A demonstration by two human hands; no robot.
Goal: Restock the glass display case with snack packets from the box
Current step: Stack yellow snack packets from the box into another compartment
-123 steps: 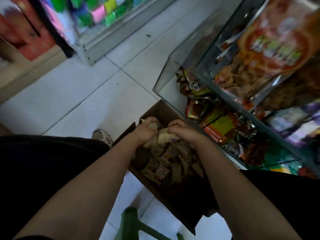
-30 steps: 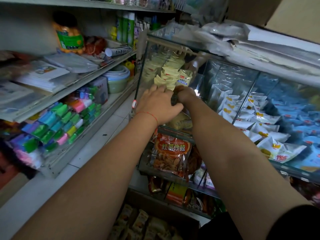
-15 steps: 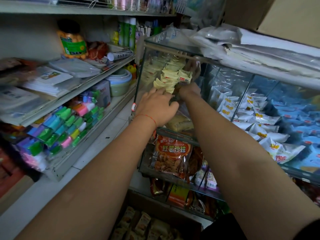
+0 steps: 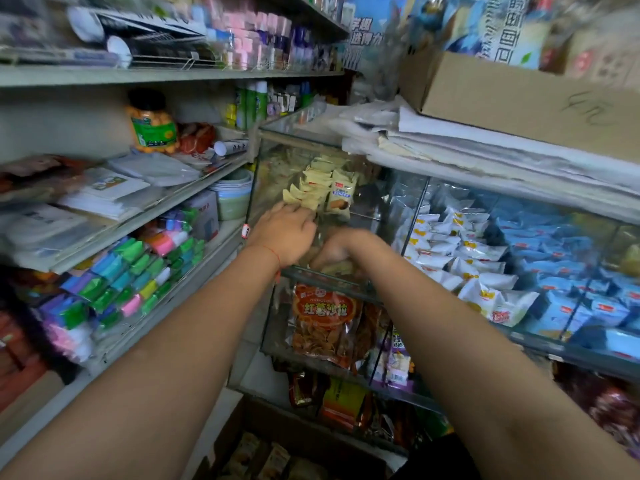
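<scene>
Many pale yellow snack packets already stand in the glass display case, more wait in the brown cardboard box, left hand rests flat on the row, right hand blurry, grip unclear.

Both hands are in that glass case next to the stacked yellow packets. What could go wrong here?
The left hand touches the leaning row of yellow packets; a nudge might topple it. The right hand is blurred at the glass front edge and might knock against it.
</scene>
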